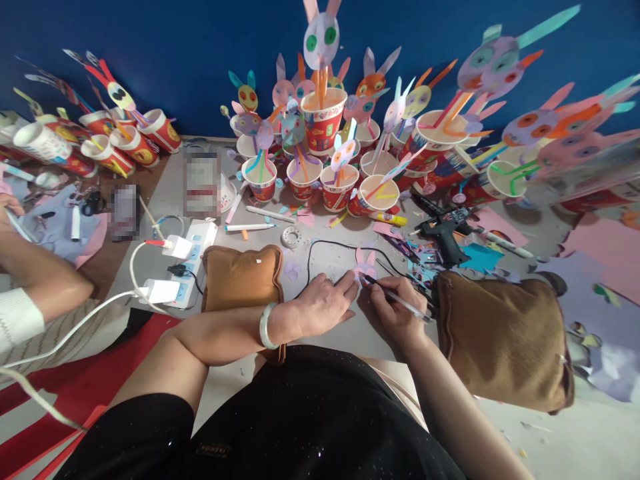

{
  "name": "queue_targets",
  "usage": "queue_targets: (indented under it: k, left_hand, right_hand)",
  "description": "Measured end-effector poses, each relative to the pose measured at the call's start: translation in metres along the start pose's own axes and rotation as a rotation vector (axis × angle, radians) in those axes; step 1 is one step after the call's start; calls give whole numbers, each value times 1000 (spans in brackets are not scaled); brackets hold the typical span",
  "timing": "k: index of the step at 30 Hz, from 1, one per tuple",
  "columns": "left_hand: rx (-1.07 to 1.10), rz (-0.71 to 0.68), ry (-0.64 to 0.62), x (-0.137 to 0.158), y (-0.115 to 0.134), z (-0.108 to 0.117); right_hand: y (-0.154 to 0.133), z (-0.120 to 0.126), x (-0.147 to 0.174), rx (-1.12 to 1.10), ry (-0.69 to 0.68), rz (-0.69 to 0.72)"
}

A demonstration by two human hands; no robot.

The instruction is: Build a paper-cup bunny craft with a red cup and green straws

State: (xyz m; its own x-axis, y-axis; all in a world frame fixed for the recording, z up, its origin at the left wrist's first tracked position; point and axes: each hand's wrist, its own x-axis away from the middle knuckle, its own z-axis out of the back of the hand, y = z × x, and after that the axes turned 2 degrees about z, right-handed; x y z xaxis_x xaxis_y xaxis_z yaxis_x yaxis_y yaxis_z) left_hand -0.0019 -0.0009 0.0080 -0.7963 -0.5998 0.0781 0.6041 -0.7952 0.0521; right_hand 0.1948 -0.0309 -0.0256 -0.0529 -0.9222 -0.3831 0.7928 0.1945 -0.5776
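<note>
One small pink paper rabbit head (367, 267) lies flat on the grey tabletop (350, 335). From where I stand, the left hand (320, 305) has its fingers loosely stretched, gripping nothing, the tips by the paper's edge; the right hand (401, 319) has its fingers pinched around a slim clear-barrelled pen (413, 308), its dark tip at the rabbit, with red-printed paper cups (263, 191) standing beyond

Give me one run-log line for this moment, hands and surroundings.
left hand: palm down, fingers beside pink cutout | right hand: gripping pen, tip at cutout | beyond: black glue gun, paper cups
</note>
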Motion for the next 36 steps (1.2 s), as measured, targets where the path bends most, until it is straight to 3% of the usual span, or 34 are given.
queue_targets:
  k: [13,20,36]
  left_hand:
    - [-3,-2,-8,-1,0,-2]
    - [-16,3,32,1,1,-2]
    - [-29,5,8,0,1,-2]
  right_hand:
    - [-1,1,-2,-18,2,9]
    - [-1,0,-1,-18,77,-1]
    - [0,0,0,17,44,-12]
